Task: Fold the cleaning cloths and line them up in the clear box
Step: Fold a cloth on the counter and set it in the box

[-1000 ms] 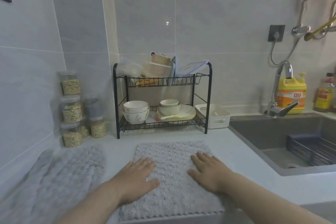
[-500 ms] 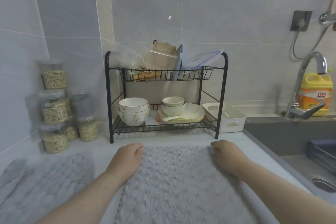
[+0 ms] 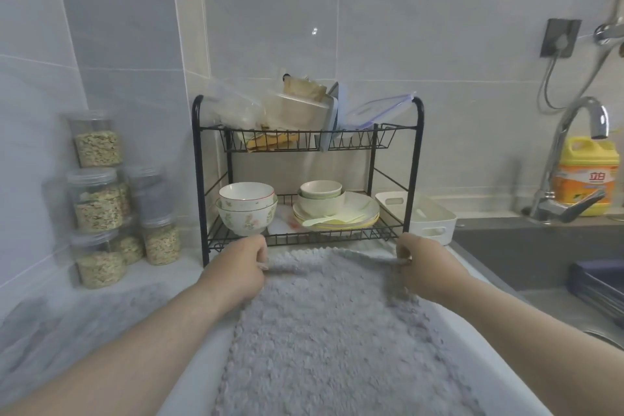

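Observation:
A grey fluffy cleaning cloth (image 3: 331, 331) lies flat on the white counter in front of me. My left hand (image 3: 236, 263) pinches its far left corner and my right hand (image 3: 418, 263) pinches its far right corner, and the far edge is slightly lifted between them. Further grey cloth (image 3: 60, 331) lies spread on the counter at the left. A clear container (image 3: 297, 111) with a blue-rimmed lid beside it stands on the top shelf of the black rack.
A black wire dish rack (image 3: 307, 179) with bowls and plates stands right behind the cloth. Stacked jars of grain (image 3: 98, 199) stand at the left wall. A white tray (image 3: 418, 216), a sink (image 3: 547, 257), a tap (image 3: 570, 159) and a yellow detergent bottle (image 3: 587, 176) are to the right.
Both hands moved from lying flat on the middle of the cloth to its far corners and curled onto them. The view came closer to the rack.

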A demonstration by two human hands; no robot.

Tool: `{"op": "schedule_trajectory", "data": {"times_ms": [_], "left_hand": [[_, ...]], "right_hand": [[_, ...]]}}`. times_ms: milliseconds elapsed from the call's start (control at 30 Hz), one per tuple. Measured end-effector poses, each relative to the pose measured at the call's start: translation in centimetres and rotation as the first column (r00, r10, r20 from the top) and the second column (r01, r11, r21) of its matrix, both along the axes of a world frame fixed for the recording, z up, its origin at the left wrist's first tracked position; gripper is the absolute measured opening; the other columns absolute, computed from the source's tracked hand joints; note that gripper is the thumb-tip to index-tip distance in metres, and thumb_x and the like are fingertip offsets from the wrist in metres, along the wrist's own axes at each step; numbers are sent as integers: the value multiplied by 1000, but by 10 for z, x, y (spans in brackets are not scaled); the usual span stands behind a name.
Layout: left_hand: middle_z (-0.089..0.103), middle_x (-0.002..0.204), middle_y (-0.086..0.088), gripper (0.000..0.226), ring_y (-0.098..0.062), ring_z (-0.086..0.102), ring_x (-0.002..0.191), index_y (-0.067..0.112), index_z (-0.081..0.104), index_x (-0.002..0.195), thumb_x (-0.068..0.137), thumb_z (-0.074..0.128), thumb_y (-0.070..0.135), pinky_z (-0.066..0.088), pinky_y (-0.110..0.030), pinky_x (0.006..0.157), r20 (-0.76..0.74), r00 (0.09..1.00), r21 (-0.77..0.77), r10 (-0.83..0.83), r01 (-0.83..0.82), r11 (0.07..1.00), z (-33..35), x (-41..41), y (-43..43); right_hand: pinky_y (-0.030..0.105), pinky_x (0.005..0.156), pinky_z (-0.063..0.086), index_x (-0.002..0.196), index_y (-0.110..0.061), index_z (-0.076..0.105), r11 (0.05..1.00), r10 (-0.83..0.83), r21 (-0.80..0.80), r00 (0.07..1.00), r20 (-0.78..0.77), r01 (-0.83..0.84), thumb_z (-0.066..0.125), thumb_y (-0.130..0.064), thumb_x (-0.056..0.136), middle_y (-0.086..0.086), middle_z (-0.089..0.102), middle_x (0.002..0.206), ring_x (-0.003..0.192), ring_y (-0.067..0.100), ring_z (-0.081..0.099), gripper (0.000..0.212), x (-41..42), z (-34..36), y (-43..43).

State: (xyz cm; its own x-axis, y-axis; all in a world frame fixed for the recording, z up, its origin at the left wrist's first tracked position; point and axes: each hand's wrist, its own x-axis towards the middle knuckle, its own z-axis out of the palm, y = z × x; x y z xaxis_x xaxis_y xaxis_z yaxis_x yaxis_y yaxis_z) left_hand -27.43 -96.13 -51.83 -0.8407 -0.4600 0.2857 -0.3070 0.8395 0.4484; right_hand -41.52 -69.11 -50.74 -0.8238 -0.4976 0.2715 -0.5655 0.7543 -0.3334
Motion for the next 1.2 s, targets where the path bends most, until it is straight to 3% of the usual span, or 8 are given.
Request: {"op": "schedule_trajectory", "data": {"times_ms": [100,200,367,500,633,1000,1100,1200], "left_hand": [[56,87,5,36,-14,54,76,32,45,95,76,49,1,39,-29,57,-15,998,-36,-54,54,998,5,30,10],[57,86,8,28,-11,54,79,29,52,75,72,50,2,43,-28,62,-17,998,-24,-59,58,998,3,66,28],[47,90,11,21,-5,50,81,27,46,78,76,48,7,41,-23,69,52,992,-9,-118,119,993,-19,126,66],[45,90,8,13,-14,50,79,22,43,83,75,44,12,41,-29,70,144,974,-68,-173,184,981,-37,154,81],[44,85,4,9,-14,39,68,18,39,82,77,43,12,26,-28,59,111,979,-101,-173,184,978,-44,168,85],[40,81,0,11,-14,33,62,18,35,77,69,42,22,21,-28,57,77,975,-123,-206,215,969,-50,174,85],[39,79,3,14,-10,33,59,22,32,71,70,44,28,21,-27,54,88,962,-181,-257,269,946,-52,177,87],[42,83,7,23,-8,40,64,25,28,67,75,42,42,27,-23,55,45,964,-224,-264,267,937,-55,177,87]], "right_hand": [[21,47,38,90,-25,55,993,62,-99,998,11,-61,47,-5,85,-2,62,80,56,12,52,23,31,7,23],[23,61,47,87,-25,62,988,60,-144,998,25,-56,48,-5,83,-4,60,89,71,14,58,25,67,4,48],[18,78,45,86,-33,53,986,166,-39,985,40,-165,51,-11,78,-12,53,97,91,10,57,23,122,-25,85],[18,74,44,79,-33,50,978,209,4,978,19,-209,47,-18,72,-10,52,92,85,11,56,16,140,-48,95],[20,69,42,71,-29,43,977,202,-64,979,1,-201,48,-16,70,-9,49,83,76,8,50,14,145,-53,101],[22,66,41,66,-26,30,973,212,-72,972,-98,-220,45,-22,66,-14,40,83,75,3,44,16,156,-63,105],[22,73,44,68,-24,38,967,241,-53,963,-117,-249,42,-27,66,-14,42,88,81,0,45,5,154,-65,106],[27,83,45,77,-15,50,962,271,-6,958,-92,-272,33,-34,64,-9,44,98,93,9,47,29,153,-65,107]]}}
